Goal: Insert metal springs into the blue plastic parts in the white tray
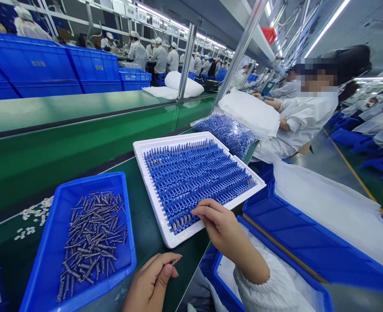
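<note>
My left hand (154,281) is closed near the table's front edge, a small metal spring (175,261) poking out between thumb and fingers. Over the near edge of a white foam tray (150,208), my right hand (222,229) has its fingertips pinched together at the front row; whatever they grip is hidden. Rows of upright blue plastic parts (198,173) fill the tray. Several springs (181,222) stand in the front row just left of my right fingertips, with others at the back row. To the left, a blue bin (129,242) holds a heap of loose springs (93,234).
A clear bag of blue parts (227,132) lies behind the tray. Small white pieces (35,214) are scattered left of the bin. Blue crates (308,242) with white lining stand at the right, below table height. A co-worker in white (311,117) sits beyond; a metal post (186,65) rises behind.
</note>
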`<state>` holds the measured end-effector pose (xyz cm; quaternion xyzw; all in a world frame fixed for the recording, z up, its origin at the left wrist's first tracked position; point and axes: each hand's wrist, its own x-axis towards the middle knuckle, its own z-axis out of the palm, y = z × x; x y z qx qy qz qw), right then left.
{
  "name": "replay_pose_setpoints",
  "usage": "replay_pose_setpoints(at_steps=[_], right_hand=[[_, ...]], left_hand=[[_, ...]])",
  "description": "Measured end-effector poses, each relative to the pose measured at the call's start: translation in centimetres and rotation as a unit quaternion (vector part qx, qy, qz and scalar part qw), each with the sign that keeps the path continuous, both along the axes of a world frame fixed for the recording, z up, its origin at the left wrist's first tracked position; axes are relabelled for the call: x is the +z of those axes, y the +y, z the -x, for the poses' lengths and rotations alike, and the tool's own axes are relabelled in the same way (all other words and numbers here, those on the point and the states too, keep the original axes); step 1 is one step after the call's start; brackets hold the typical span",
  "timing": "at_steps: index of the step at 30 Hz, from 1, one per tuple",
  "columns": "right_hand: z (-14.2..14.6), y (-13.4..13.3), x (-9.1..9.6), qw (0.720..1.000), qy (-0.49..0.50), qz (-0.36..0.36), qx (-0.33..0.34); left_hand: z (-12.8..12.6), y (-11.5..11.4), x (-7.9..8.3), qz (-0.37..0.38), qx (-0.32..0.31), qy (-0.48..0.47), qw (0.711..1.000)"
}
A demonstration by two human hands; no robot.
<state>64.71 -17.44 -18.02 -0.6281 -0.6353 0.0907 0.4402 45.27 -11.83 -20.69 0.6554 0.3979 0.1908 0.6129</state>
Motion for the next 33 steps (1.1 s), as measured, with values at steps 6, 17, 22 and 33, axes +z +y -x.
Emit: replay_pose_setpoints(at_steps=[6,17,22,33], right_hand=[[0.3,0.3,-0.4,0.999,-0.041,0.007,-0.017],[0.3,0.5,-0.2,0.998,-0.060,0.025,-0.005],[0.2,0.5,-0.1,0.997,-0.074,0.034,-0.001],[-0.1,-0.6,-0.2,0.993,-0.116,0.020,0.011]], left_hand=[[0.0,0.0,0.0,0.013,0.005,0.008,1.000],[0.0,0.0,0.1,0.023,0.004,0.010,1.000],[0.0,0.0,0.0,0.020,0.005,0.020,1.000],[0.0,0.0,0.1,0.023,0.012,0.010,1.000]])
